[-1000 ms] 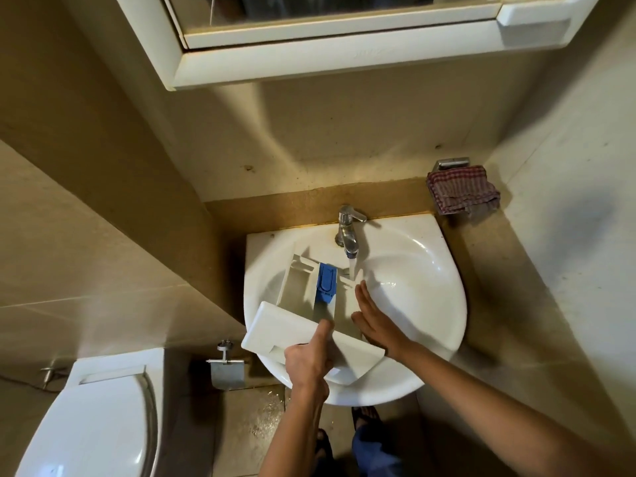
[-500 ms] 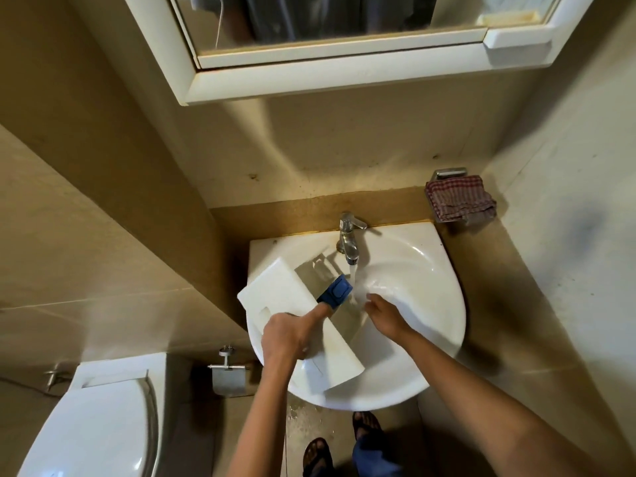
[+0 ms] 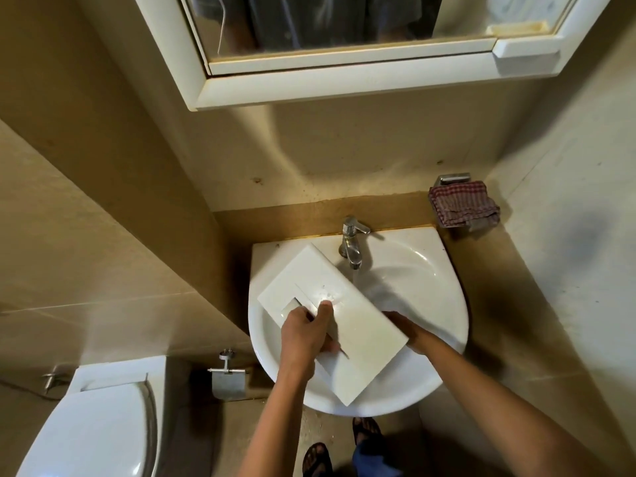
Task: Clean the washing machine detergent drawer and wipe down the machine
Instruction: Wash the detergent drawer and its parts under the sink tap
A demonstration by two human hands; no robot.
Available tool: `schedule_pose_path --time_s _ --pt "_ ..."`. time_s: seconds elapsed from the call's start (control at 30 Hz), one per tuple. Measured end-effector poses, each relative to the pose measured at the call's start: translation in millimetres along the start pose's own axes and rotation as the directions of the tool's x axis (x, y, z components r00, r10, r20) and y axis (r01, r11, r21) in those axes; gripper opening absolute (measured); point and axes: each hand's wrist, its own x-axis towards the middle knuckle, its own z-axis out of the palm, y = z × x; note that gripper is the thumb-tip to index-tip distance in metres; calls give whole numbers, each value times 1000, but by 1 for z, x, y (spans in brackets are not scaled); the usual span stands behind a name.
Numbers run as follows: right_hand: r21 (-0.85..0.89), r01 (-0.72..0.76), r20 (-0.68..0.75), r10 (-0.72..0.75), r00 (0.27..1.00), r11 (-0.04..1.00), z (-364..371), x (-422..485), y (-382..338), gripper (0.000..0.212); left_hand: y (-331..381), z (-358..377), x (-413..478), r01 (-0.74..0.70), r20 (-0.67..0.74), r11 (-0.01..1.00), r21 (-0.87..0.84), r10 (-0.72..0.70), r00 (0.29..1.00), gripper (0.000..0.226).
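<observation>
The white detergent drawer [image 3: 358, 325] lies tilted across the white sink [image 3: 430, 280], its flat front panel facing up and its compartments hidden beneath. My left hand [image 3: 306, 332] grips the panel at its handle recess, thumb on top. My right hand [image 3: 407, 330] reaches under the drawer's right edge; its fingers are hidden behind the panel. Water runs from the chrome tap [image 3: 351, 246] onto the panel's far side.
A red checked cloth [image 3: 463, 204] hangs on a wall holder right of the sink. A white mirror cabinet [image 3: 344, 84] juts out overhead. A toilet [image 3: 99, 425] stands at lower left, with a metal paper holder [image 3: 227, 382] beside it. My sandalled feet [image 3: 344, 449] stand below the sink.
The drawer has been turned over, from compartments and blue insert showing to the flat front panel facing up. My right hand moved from above the drawer to under its right edge.
</observation>
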Motion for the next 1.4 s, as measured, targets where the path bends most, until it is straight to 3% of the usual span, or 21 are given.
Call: schedule_pose_path --time_s 0.07,0.17,0.27,0.33,0.5,0.6,0.7,0.77,0.83,0.93,1.0,1.1,1.17,1.23,1.33,1.4 --pt "76 32 -11 -32 999 997 -5 -11 -3 13 -3 8 -6 58 -11 991 -124 -59 998 28" --pt "300 51 -13 -50 999 952 -13 -11 -1 26 0 22 -11 124 6 932 -340 -130 992 14" --pt "640 8 -6 -5 1000 768 -25 -6 0 49 4 37 -1 142 36 884 -445 -140 989 15" --pt "716 26 -2 -35 999 698 -31 -4 0 55 4 48 9 139 40 871 -471 -136 990 17" --pt "510 82 -38 -73 997 856 -28 2 -14 42 5 73 26 188 42 831 -523 -195 980 23" --pt "475 113 -133 -56 990 873 -32 6 -24 36 10 82 30 206 90 844 -495 -186 978 22" --pt "527 75 -188 30 982 846 -42 11 -28 31 23 76 32 200 214 915 -349 -130 968 10" --pt "534 8 -158 90 983 845 -53 15 -32 31 31 59 35 159 287 975 -155 -109 952 16" --pt "492 -65 -135 150 979 868 -61 16 -37 30 32 36 45 65 197 995 -76 -49 979 20" --pt "467 -133 -84 193 978 874 -69 19 -45 32 25 2 62 -26 -79 992 -123 16 997 18" --pt "466 -147 -33 183 983 873 -71 23 -50 31 22 -10 76 52 -114 995 -89 -62 992 31" --pt "380 -175 -30 201 979 908 -76 29 -52 35 27 -24 102 217 -4 968 128 -218 976 50" --pt "282 -200 -61 225 972 939 -81 29 -51 37 29 -31 117 295 77 930 219 -318 945 49" --pt "267 -218 -39 237 971 939 -84 32 -50 29 23 -28 125 333 185 926 178 -364 913 45" --pt "281 -255 13 262 965 925 -83 37 -57 20 -3 -10 126 386 375 919 -83 -330 866 36" --pt "293 -282 58 278 959 913 -82 40 -66 23 -16 5 123 465 495 838 -284 -287 820 40"
